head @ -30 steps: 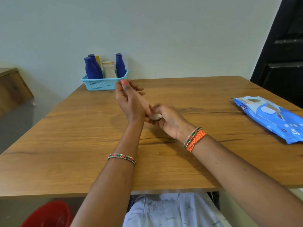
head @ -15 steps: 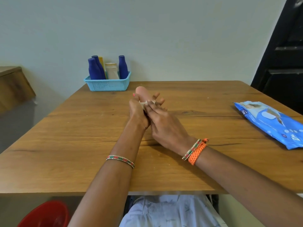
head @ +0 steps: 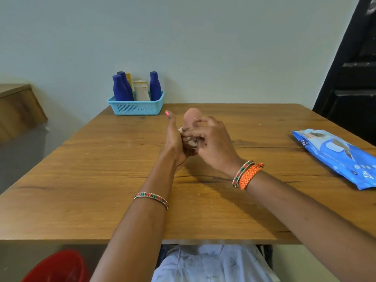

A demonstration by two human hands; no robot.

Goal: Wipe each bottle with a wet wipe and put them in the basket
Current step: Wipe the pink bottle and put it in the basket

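Plain pale grey-green wall (head: 203,47) fills upper frame, evenly lit. Wooden table (head: 101,180) with visible grain and a dark crack line spans the centre, far edge against the wall. Upper right: dark panelled door (head: 354,68). Left edge: wooden cabinet (head: 18,110). Lower left corner: red plastic tub (head: 59,267) below the table edge.

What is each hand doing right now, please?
Left hand: grips the lower part of the pinkish bottle, thumb up.
Right hand: fingers curled, pressing a wet wipe against the bottle.
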